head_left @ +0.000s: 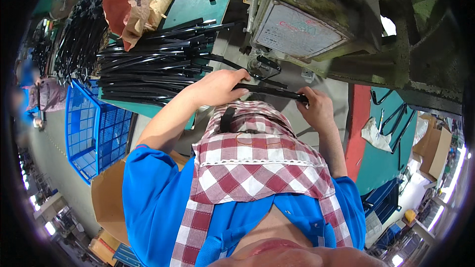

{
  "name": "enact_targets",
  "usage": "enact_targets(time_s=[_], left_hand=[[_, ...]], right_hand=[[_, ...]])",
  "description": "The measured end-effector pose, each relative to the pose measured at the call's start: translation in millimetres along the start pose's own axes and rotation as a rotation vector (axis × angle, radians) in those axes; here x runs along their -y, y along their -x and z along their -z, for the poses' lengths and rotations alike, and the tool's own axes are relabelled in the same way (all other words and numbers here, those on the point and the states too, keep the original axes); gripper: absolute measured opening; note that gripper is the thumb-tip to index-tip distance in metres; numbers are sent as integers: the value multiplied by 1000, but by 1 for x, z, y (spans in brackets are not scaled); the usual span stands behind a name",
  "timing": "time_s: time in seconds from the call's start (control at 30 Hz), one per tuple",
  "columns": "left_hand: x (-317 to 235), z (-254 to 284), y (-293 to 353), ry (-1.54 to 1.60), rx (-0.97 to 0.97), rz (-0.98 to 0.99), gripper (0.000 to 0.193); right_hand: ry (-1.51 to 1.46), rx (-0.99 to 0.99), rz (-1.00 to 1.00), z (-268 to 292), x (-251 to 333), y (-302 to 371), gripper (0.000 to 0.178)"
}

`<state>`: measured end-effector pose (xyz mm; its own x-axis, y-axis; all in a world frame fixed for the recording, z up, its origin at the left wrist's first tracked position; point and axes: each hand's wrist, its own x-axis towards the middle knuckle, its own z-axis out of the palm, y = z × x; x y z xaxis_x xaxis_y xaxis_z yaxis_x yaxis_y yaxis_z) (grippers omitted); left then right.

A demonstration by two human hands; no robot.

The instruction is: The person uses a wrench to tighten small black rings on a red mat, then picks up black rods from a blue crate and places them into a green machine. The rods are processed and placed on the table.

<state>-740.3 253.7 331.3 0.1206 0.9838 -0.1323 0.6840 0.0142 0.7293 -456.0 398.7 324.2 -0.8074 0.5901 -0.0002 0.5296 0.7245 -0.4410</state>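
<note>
You have the black strip (269, 90) held between both hands, its long axis running roughly left to right across your front, tilting slightly down toward your right. Your left hand (217, 86) has its grip clenched over the strip's left end, fingers curled on top, while your right hand (314, 106) pinches the right end, thumb and fingers closed round it. The strip sits just above the edge of your red-and-white checked apron (252, 163) and directly in front of the green machine (316, 24), whose small black fixture (264, 64) lies just beyond the strip's middle, nearer your left hand than your right. So the fixture is away from you and slightly left of centre, and the strip lies crosswise to that direction. On the green table (198, 0) to your left a heap of similar black strips (153, 64) lies mostly parallel to one another, close beside your left forearm, with a crumpled brown paper bag (131, 7) behind it and a blue plastic crate (94, 128) below the table edge. A few bent black pieces (396, 118) lie well off to your right.
</note>
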Motion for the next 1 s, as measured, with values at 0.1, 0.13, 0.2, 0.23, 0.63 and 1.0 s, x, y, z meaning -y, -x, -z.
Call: enact_targets(time_s=[0.1, 0.13, 0.2, 0.23, 0.63, 1.0], left_hand=[[16, 11, -21, 233, 247, 176, 30], [19, 17, -26, 343, 358, 269, 30], [24, 25, -36, 408, 374, 216, 31], [22, 30, -41, 327, 362, 172, 31], [61, 29, -101, -21, -90, -172, 40], [41, 45, -90, 301, 144, 77, 45]], right_hand=[[186, -199, 68, 1, 3, -6, 24], [232, -266, 65, 1, 5, -7, 26], [295, -383, 85, 2, 4, -13, 31], [327, -441, 94, 1, 2, -15, 34], [144, -277, 0, -8, -65, -41, 38], [5, -187, 62, -36, -96, -58, 27]])
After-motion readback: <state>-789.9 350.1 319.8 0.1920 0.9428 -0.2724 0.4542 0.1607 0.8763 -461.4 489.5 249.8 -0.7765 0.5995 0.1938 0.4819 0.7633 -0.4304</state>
